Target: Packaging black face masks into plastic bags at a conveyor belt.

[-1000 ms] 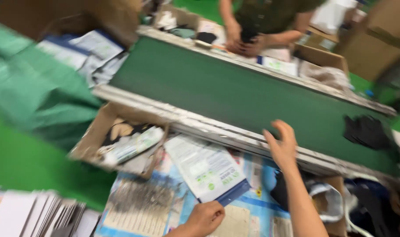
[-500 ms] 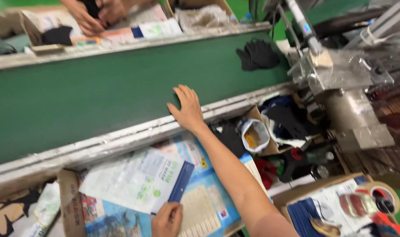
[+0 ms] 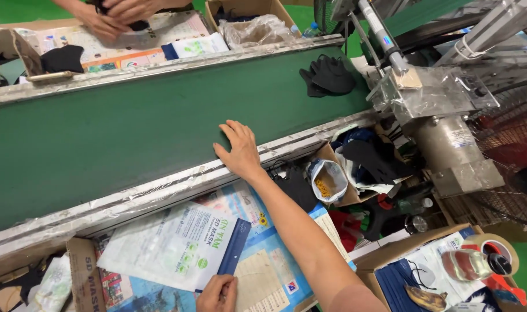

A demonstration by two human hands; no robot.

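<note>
The left hand point(image 3: 218, 293) pinches the near blue edge of the flat plastic pouch point(image 3: 174, 251) on the near surface, which looks light, floppy and slippery, while the right hand point(image 3: 239, 149) lies open and empty on the green belt point(image 3: 130, 127).

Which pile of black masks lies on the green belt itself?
The black masks at the belt's far right end, near the machine. The other black mask sits off the belt on the far table, and more lie in the box below.

Two bare hands: right hand point(image 3: 238, 151) and left hand point(image 3: 218, 293). Bare right forearm point(image 3: 298, 231), no sleeve, ring, watch or glove showing.
</note>
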